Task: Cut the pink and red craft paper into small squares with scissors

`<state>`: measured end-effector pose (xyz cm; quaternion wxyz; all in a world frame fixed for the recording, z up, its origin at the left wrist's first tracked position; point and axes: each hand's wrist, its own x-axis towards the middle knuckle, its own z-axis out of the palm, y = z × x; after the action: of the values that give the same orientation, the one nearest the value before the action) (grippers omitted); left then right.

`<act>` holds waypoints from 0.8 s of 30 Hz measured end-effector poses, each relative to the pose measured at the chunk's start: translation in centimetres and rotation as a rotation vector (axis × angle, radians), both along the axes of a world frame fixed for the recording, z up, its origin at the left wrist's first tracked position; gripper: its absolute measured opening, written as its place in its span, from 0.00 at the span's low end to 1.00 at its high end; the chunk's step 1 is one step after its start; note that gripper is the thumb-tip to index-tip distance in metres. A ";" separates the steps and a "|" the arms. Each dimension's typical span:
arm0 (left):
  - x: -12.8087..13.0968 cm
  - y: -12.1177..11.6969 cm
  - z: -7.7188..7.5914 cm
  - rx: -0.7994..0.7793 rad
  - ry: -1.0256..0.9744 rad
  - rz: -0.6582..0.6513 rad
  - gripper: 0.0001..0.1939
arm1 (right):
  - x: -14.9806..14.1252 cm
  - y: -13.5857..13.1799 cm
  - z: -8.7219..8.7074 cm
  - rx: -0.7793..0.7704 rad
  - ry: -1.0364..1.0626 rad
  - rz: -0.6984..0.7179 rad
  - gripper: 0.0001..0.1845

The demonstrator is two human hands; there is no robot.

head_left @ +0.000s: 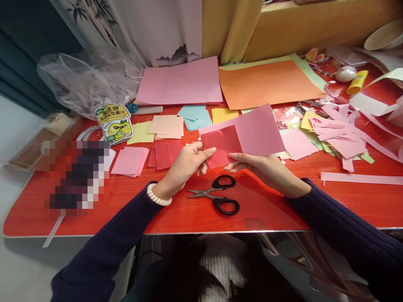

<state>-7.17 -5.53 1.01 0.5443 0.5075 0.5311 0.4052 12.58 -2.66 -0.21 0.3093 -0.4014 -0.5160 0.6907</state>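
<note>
A red paper square is laid over the left part of a larger pink paper sheet, both raised a little above the table. My left hand pinches the left edge of the red square, thumb on top; whether the pink sheet is also between those fingers I cannot tell. From the right, my right hand grips the lower edges of both papers, its thumb at the red square's lower right corner. Black-handled scissors lie on the table just below the hands, blades pointing left and slightly apart.
Small paper stacks in pink, red, peach and blue lie behind and left. Large pink and orange sheets rest at the back. Paper scraps and a glue stick are at right.
</note>
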 end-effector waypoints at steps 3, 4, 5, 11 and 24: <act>0.0 0.0 0.0 0.032 0.085 0.013 0.15 | 0.1 0.1 -0.3 0.041 0.004 0.007 0.10; -0.1 0.0 0.0 0.064 0.126 0.028 0.13 | 0.2 0.3 -0.4 0.065 0.008 -0.010 0.09; -0.2 0.1 0.0 0.108 0.173 0.046 0.11 | 0.2 0.6 -0.4 0.101 0.015 -0.041 0.09; -1.3 0.5 -0.9 0.364 0.444 0.097 0.07 | 0.8 2.7 -0.2 0.438 0.014 -0.277 0.12; -1.7 1.1 -2.2 0.352 0.524 0.002 0.09 | 0.7 3.3 -1.6 0.505 -0.096 -0.191 0.16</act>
<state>-8.83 -4.42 -1.17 0.2924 0.6805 0.5754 0.3469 13.30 0.64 -1.83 0.4383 -0.3905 -0.6459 0.4880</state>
